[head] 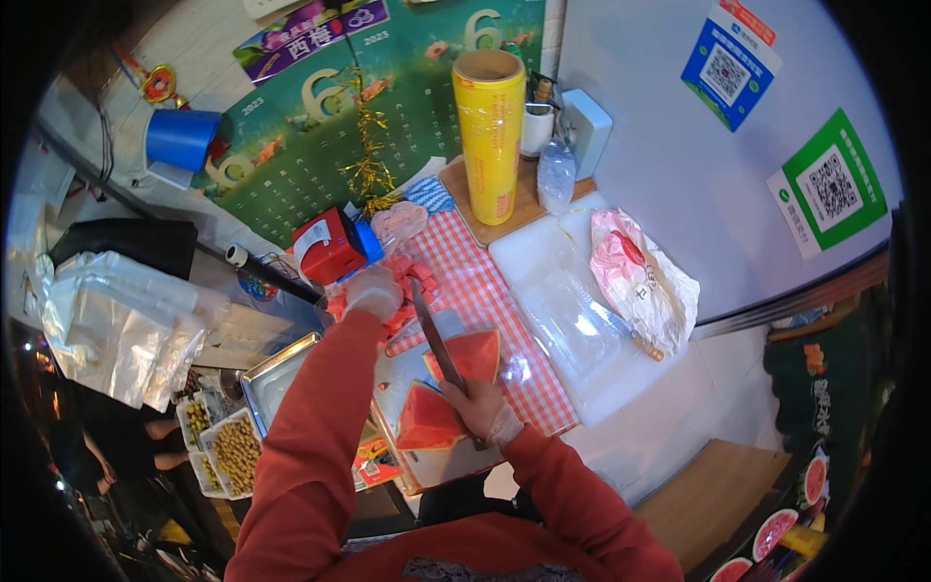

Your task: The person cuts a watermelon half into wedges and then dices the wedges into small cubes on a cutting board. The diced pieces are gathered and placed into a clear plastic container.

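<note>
My left hand [373,292] wears a clear plastic glove and rests among red watermelon chunks [412,276]. Its fingers are mostly hidden, so whether they grip a piece cannot be told. In my right hand [476,409] is a long kitchen knife [434,335], its blade slanting up and left towards the chunks. Under and beside the blade lie two watermelon wedges, an upper wedge [476,353] and a lower wedge [428,418], on a cutting board [436,474]. A red-and-white checked cloth [473,258] lies to the right of the chunks.
A yellow roll [487,145] stands upright on a wooden board [465,196]. Right of the cloth, a white board [513,251] bears clear plastic containers [574,320] and crumpled paper [647,291]. A red box [327,246], a metal tray [280,382] and hanging plastic bags [131,313] are leftward.
</note>
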A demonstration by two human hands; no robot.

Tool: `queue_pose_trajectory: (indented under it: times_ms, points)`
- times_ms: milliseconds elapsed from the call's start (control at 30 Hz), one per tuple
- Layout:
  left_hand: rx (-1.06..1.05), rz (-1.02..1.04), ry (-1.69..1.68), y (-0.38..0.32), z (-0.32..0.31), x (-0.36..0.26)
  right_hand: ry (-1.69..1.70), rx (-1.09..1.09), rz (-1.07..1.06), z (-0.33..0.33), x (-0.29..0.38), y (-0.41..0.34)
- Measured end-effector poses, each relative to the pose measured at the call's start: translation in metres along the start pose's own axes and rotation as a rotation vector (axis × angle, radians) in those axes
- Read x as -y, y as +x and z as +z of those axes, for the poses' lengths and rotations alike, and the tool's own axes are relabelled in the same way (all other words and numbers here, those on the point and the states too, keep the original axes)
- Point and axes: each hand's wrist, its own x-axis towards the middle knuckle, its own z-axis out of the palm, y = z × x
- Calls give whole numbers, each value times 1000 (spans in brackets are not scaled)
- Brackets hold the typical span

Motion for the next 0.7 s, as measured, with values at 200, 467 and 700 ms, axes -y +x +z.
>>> queue_pose_trajectory:
  times_ms: [200,467,700]
  points:
    - [186,-101,-1492,-24,7,46,219,1,-112,15,9,22]
    - [301,-239,-1992,-50,12,59,406,180,30,24,29,26]
    - [254,-262,-2009,-53,9,60,321,174,-5,32,28,28]
